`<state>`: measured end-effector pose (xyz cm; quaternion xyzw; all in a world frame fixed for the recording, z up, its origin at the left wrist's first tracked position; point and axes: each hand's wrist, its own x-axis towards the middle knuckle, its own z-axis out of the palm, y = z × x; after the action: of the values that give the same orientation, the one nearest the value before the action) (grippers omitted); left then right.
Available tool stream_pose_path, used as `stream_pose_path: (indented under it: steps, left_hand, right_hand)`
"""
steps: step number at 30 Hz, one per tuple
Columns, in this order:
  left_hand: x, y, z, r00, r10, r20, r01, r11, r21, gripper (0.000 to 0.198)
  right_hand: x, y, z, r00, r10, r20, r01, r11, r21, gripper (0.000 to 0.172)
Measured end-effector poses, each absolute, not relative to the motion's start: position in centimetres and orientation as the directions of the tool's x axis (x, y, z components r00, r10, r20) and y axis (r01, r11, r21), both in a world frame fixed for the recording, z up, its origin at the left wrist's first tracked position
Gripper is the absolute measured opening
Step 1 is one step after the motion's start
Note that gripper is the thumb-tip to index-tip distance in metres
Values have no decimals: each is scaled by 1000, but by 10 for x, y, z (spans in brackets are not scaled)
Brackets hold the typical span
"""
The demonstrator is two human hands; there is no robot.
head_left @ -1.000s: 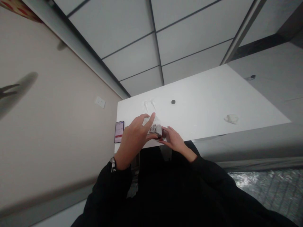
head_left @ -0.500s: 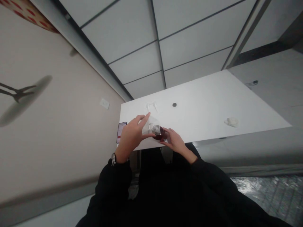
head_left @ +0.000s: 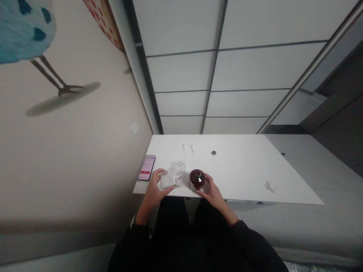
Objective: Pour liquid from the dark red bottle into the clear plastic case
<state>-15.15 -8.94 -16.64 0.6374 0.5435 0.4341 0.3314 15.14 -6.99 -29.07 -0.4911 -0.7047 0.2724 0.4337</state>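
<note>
My left hand [head_left: 156, 189] grips a small white, partly see-through packet [head_left: 168, 181] between thumb and fingers, over the table's near left part. Just beyond and right of it lies crumpled clear wrapping [head_left: 179, 170]. My right hand [head_left: 212, 192] is curled round the right side of a glossy dark reddish-brown jar [head_left: 197, 179]. This jar is round, with a small ringed opening or knob on top; which of the two I cannot tell. It stands upright at the table's near side, a short gap from the packet.
On the white table [head_left: 241, 170] a phone [head_left: 146, 169] with a lit screen lies at the left edge. A small dark disc [head_left: 213, 153] and thin white wrapping [head_left: 187, 148] are farther back. Crumpled white tissue [head_left: 270, 186] lies at the right. A wall [head_left: 113, 158] borders the left.
The view has shifted and levelled. The white packet has come away from the jar to the left in my left hand. The jar, tilted before, is upright now in my right hand.
</note>
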Motion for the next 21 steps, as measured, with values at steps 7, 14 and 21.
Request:
stream_pose_path:
  steps: [7,14,21]
  left_hand:
    - [-195,-123,-189,13,980,197,521,-175,835,60]
    - [-143,-40,-144,225,948,226,538,-314,782,69]
    - [-70,43,-148,593,803,63,619,-504,603,79]
  right_hand:
    - [139,-79,-290,-28,963,268,380,258,-888,103]
    - [147,-86,-274,34,974,223,474,181,-862,82]
    - [188,-92,-258,124,964,233,550,129,-825,75]
